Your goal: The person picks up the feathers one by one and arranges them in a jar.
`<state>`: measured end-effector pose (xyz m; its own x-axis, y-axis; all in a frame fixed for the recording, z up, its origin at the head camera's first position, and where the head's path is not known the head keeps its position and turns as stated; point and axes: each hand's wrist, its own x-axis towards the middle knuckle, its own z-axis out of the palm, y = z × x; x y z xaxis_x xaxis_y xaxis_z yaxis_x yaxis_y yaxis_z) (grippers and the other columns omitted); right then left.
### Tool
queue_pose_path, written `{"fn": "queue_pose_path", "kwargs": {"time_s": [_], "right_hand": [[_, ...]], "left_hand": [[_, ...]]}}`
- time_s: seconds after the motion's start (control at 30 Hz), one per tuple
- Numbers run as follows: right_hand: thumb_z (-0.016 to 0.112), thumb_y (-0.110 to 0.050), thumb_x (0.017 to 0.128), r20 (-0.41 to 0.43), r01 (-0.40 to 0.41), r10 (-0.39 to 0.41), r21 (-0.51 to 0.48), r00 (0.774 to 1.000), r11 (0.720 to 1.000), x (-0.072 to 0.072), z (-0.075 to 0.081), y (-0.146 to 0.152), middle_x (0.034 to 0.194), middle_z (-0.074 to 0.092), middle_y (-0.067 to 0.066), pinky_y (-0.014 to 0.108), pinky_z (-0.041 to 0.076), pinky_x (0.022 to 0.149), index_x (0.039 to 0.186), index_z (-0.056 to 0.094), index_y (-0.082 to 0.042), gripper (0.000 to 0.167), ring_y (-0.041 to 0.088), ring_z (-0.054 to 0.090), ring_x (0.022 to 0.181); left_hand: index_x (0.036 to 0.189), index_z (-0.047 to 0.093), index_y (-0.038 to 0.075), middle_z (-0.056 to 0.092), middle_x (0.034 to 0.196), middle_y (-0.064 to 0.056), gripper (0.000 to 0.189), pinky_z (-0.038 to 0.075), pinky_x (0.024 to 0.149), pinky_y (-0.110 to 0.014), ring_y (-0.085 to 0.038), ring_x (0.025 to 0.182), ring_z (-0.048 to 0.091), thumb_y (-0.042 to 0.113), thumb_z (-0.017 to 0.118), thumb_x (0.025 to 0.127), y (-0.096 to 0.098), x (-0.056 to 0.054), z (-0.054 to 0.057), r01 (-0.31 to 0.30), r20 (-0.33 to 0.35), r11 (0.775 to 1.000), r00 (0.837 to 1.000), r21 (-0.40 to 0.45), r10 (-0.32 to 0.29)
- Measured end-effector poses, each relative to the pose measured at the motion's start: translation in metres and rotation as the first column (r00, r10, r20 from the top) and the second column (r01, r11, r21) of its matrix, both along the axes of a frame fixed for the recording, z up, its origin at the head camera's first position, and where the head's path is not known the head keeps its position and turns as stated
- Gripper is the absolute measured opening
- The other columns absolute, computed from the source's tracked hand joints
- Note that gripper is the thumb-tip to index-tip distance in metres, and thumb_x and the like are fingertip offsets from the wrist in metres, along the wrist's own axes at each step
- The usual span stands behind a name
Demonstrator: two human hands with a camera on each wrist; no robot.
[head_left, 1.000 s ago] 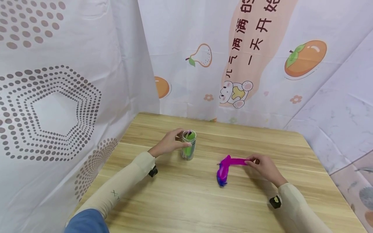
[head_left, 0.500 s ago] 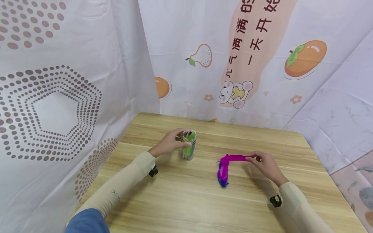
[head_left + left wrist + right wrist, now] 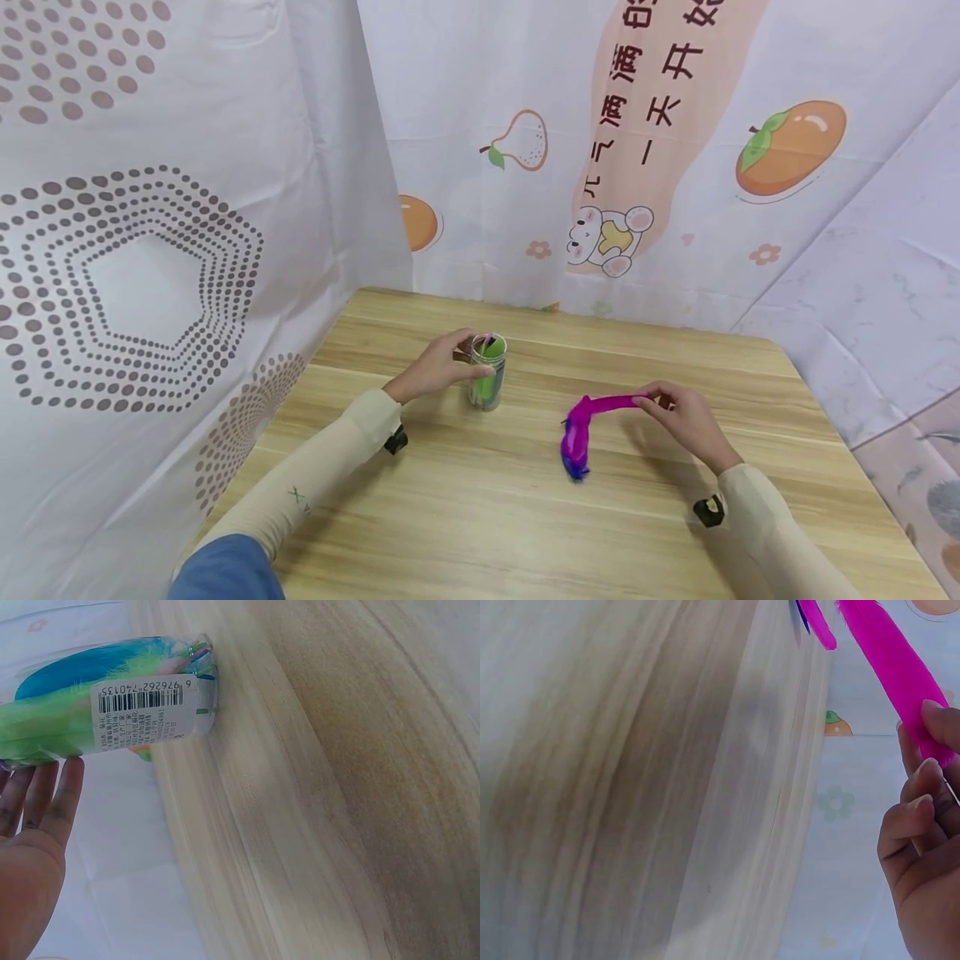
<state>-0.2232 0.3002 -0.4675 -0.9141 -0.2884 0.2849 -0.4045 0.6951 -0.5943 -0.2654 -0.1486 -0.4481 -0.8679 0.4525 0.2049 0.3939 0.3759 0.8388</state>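
My left hand (image 3: 437, 367) grips a clear jar (image 3: 487, 390) that stands upright on the table. Green and blue feathers (image 3: 56, 720) show through its wall in the left wrist view, beside a white barcode label (image 3: 142, 709). Between thumb and fingers, my right hand (image 3: 684, 421) pinches one end of a magenta feather (image 3: 611, 403). That feather's other end reaches the top of a small pile of magenta and blue feathers (image 3: 576, 437) on the table. In the right wrist view, the magenta feather (image 3: 891, 660) slants up and left from the fingertips; some fingers are out of frame.
The wooden table (image 3: 480, 517) carries the jar and the feather pile. Behind it hangs a white printed curtain (image 3: 465, 167), with another dotted curtain (image 3: 150, 292) along the left. A marbled cloth (image 3: 885, 317) hangs at the right.
My right hand has risen slightly, and the magenta feather's held end now tilts upward. The left hand keeps its grip on the jar. The view has shifted a little.
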Motion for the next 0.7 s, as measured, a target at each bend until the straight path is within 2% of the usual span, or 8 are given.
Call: {"fn": "queue_pose_path", "kwargs": {"time_s": [0.3,0.53,0.57,0.7], "right_hand": [[0.072,-0.022,0.1,-0.005,-0.001,0.001,-0.005,1.0,1.0,-0.0025,0.0049,-0.0019,0.076,0.065,0.01,0.025,0.036,0.049,0.102,0.077,-0.013,0.01,0.008,0.045,0.061],[0.071,-0.02,0.1,-0.016,-0.007,0.007,-0.007,1.0,1.0,-0.0046,0.0079,-0.0031,0.076,0.066,0.009,0.025,0.036,0.049,0.103,0.078,-0.011,0.011,0.009,0.046,0.061],[0.071,-0.02,0.1,-0.018,-0.005,0.005,-0.005,1.0,1.0,-0.0047,0.0081,-0.0032,0.076,0.066,0.009,0.025,0.036,0.049,0.103,0.078,-0.011,0.012,0.009,0.046,0.061],[0.071,-0.022,0.1,-0.025,-0.001,0.001,-0.008,1.0,1.0,-0.0054,0.0088,-0.0033,0.075,0.065,0.01,0.025,0.037,0.05,0.102,0.078,-0.012,0.012,0.009,0.047,0.061]], "left_hand": [[0.138,0.058,0.026,0.065,0.12,0.008,0.058,0.051,0.099,-0.036,-0.014,0.107,0.061,0.046,0.081,0.089,0.0015,-0.0014,-0.0018,-0.002,-0.001,1.0,1.0,0.0,0.002],[0.138,0.059,0.024,0.065,0.119,0.006,0.056,0.051,0.1,-0.038,-0.015,0.106,0.061,0.042,0.081,0.09,0.0012,-0.0025,-0.0032,0.005,-0.015,1.0,1.0,0.004,-0.005],[0.138,0.059,0.022,0.065,0.119,0.004,0.055,0.05,0.1,-0.039,-0.017,0.106,0.061,0.04,0.081,0.09,0.002,-0.0004,-0.0005,0.004,-0.011,1.0,1.0,0.003,-0.004],[0.138,0.06,0.023,0.065,0.12,0.005,0.056,0.051,0.099,-0.039,-0.016,0.108,0.061,0.043,0.081,0.089,0.0015,0.0005,-0.0011,0.0,-0.003,1.0,1.0,0.003,0.0]]}}
